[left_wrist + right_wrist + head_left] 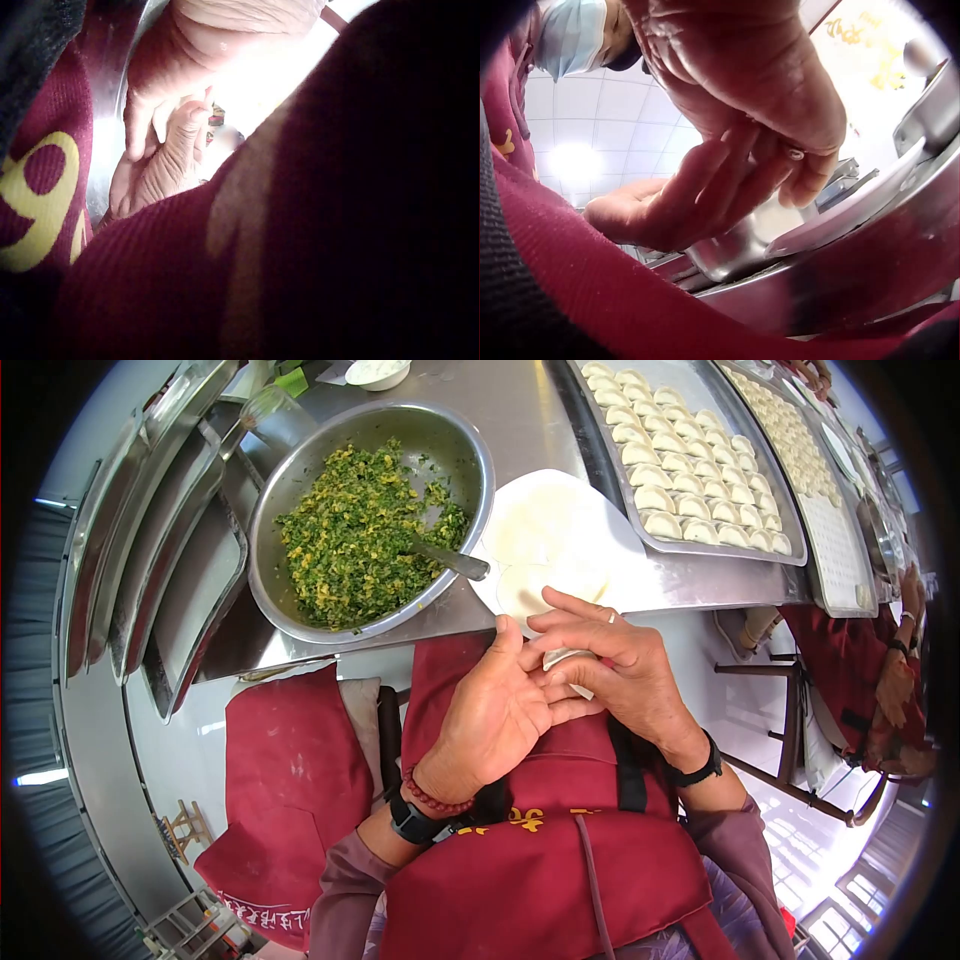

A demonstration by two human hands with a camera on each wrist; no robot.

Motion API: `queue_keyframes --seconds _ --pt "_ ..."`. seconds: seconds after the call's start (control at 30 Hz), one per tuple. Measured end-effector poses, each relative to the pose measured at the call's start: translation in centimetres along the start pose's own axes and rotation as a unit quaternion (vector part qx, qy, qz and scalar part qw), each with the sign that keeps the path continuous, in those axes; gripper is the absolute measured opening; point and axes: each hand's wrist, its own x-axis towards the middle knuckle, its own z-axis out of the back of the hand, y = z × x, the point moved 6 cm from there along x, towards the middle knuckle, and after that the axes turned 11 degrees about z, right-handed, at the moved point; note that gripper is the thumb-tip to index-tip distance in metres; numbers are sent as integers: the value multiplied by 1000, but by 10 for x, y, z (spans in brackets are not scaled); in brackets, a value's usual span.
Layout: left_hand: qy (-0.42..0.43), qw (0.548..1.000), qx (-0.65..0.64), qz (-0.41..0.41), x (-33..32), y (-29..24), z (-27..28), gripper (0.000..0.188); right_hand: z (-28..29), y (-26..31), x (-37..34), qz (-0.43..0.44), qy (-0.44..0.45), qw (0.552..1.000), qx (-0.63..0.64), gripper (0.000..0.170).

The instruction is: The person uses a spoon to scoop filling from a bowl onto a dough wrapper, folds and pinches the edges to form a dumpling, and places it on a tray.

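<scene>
Both hands meet in front of the apron, at the table's near edge. A small white dumpling (566, 657) shows between them, mostly hidden by fingers. My right hand (632, 665), with a ring on one finger, pinches it from above. Under it lies my left hand (505, 705), palm up, thumb raised and fingers stretched toward the right hand. Just beyond the fingertips, round dough wrappers (525, 588) lie on a white plate (622, 550). In the right wrist view, the fingers of the right hand (742, 82) overlap those of the left hand (664, 206).
A steel bowl (262, 565) of chopped green and yellow filling (350, 540) stands left of the plate, a spoon (452, 560) in it. Rows of dumplings (690, 480) fill a metal tray (725, 550) at right. Empty trays (200, 595) lean at left. Another person (850, 690) sits at right.
</scene>
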Motion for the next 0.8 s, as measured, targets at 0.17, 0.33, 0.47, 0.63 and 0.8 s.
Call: queue_keyframes --seconds 0.17,0.33,0.47,0.63,0.8 --pt "39 999 14 5 1 2 4 66 -3 5 4 54 25 997 -48 17" --pt "21 1000 17 -5 -1 0 0 63 -6 4 4 29 28 999 11 14" --pt "0 1000 15 3 1 1 -2 64 -3 9 6 35 41 999 -3 15" --pt "23 999 27 0 1 2 1 67 -6 6 2 61 36 996 -48 18" --pt "10 1000 13 -5 0 0 2 69 -4 5 4 40 35 999 -4 18"
